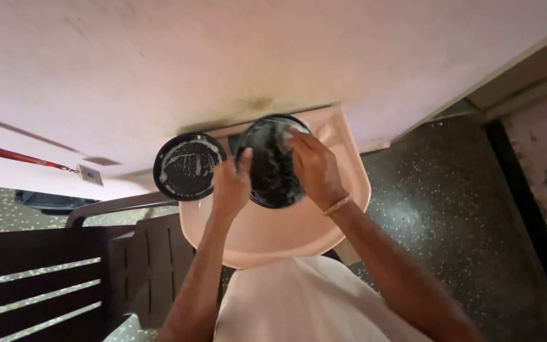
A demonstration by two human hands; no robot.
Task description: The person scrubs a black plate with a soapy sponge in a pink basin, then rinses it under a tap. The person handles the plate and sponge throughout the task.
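Gripped at its left rim by the left hand (232,187), a dark soapy plate (273,171) is held tilted over the pink sink (349,190). Its upper right face is pressed by the right hand (314,168), fingers curled (anything under them can't be told). A second soapy plate (188,166) is propped just left, nearer the left hand.

White top (305,304), thin bangle (337,205) on rt wrist
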